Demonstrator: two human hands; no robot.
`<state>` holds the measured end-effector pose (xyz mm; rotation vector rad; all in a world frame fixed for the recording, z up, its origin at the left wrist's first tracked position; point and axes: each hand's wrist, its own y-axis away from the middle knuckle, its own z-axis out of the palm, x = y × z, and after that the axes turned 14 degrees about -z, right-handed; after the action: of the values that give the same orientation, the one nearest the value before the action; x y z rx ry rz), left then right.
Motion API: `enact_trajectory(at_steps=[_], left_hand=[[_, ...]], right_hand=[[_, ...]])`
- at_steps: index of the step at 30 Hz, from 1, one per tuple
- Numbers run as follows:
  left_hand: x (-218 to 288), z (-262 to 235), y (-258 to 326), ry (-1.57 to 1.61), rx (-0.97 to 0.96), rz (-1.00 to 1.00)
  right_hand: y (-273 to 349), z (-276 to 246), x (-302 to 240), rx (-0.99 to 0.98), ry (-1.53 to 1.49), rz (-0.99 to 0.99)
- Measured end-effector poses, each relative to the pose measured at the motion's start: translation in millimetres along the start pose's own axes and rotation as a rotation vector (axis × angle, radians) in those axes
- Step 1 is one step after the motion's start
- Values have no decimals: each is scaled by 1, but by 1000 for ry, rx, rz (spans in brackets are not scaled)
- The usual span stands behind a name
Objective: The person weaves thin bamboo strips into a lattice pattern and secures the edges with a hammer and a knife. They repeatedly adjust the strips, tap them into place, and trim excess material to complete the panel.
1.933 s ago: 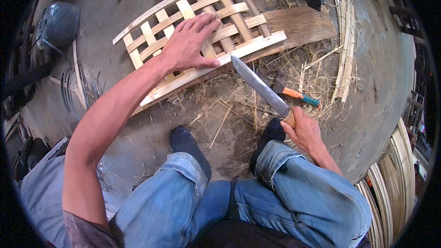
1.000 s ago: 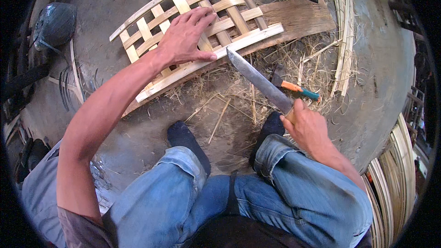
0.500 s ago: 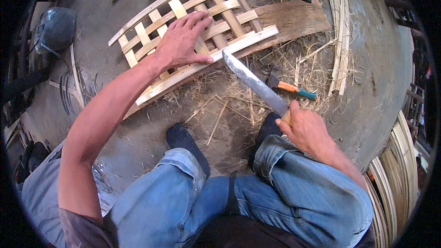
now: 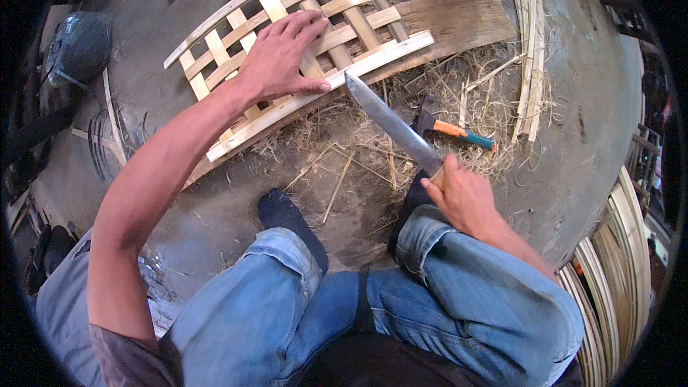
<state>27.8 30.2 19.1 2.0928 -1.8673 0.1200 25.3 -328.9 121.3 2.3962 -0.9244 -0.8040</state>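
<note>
A woven bamboo lattice panel (image 4: 342, 5) with pale rails along its long edges lies on a wooden board (image 4: 459, 25) on the floor. My left hand (image 4: 279, 57) rests on the panel, fingers stretched over the slats and thumb at the near rail. The hand is open and presses down rather than wrapping round anything. In my right hand (image 4: 464, 193) is a long-bladed knife (image 4: 390, 123), its handle mostly covered by my closed fingers. The blade points up and left, its tip beside the near rail close to my left thumb; whether it touches cannot be told.
A hammer (image 4: 453, 129) with an orange and teal handle lies among shavings (image 4: 487, 100), right of the blade. Split bamboo strips (image 4: 530, 64) lie at the far right. Bundled strips (image 4: 609, 272) sit by my right leg. A dark plastic-wrapped object (image 4: 79, 49) stands at left.
My right hand and the knife have shifted slightly up and left. The lattice panel and my left hand appear a little farther left and up.
</note>
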Motion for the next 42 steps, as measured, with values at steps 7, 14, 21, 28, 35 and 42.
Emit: enact_trajectory(at_steps=[7, 14, 21, 28, 35, 42], left_hand=[[-3, 2, 2, -1, 42, 22], [-1, 3, 0, 32, 58, 29], [-7, 0, 2, 46, 1, 36], [-5, -5, -1, 54, -39, 25], [-5, -6, 1, 33, -21, 24], [-8, -4, 0, 54, 3, 32]], right_hand=[[-7, 45, 4, 4, -261, 7], [-7, 49, 1, 28, -428, -45], [-18, 41, 0, 31, -334, 0], [-23, 58, 13, -9, -761, -99], [-21, 48, 9, -15, -389, 17], [-20, 74, 7, -22, -940, -48]])
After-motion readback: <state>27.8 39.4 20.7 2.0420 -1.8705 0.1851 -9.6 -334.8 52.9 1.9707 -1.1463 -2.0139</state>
